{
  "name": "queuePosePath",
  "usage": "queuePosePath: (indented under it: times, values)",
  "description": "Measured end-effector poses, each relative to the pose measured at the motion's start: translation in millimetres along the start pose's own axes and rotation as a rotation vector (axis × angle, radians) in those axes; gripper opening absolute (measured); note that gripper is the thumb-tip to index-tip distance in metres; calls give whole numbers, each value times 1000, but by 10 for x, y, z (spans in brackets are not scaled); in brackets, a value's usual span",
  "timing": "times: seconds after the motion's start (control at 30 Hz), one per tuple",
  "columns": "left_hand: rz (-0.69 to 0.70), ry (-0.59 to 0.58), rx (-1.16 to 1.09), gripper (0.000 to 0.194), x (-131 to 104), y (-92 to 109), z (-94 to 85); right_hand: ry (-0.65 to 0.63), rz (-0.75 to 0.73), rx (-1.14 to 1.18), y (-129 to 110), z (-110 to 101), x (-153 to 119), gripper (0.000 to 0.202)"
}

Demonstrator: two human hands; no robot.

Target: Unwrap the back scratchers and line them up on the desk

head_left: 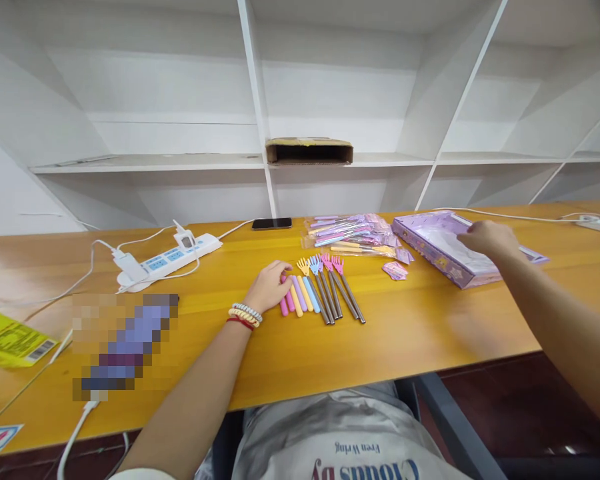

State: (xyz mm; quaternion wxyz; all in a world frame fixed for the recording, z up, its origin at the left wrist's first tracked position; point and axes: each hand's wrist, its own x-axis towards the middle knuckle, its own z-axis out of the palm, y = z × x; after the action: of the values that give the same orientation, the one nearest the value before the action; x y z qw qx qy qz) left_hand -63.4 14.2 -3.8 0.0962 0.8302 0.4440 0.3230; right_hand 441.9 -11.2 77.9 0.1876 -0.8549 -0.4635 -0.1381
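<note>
Handles of pink, yellow, lilac and blue plastic lie side by side on the wooden table, long axes front to back; the left hand, nearer, meets their left end with curled fingers, the right hand bends over a purple cardboard box well to their right, both grips unclear.

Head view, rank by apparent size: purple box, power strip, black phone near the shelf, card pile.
1. Purple box
2. Power strip
3. Black phone and card pile: too alike to rank
</note>
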Motion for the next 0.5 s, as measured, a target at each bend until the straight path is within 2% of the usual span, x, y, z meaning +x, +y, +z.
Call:
queuePosePath:
  times: [0.03,0.13,0.23,0.3,0.37,0.43,0.5]
  values:
    - [1,-4,2,19,-3,8,5,-43,-56,23,-166,-71,-91,23]
    - [1,-23,12,19,-14,33,24,11,-334,242,-774,-232,-463,30]
    - [-7,-45,19,19,-25,60,33,-46,-621,463,-1391,-202,-875,25]
    - [-18,-62,31,21,-31,79,31,-117,-755,543,-1733,-59,-1101,21]
    - [-30,-79,49,23,-36,97,23,-196,-804,594,-1991,144,-1269,19]
    - [-31,-98,61,26,-40,116,14,-262,-798,613,-2151,359,-1384,17]
    - [-21,-123,59,30,-42,134,7,-311,-766,612,-2213,545,-1455,16]
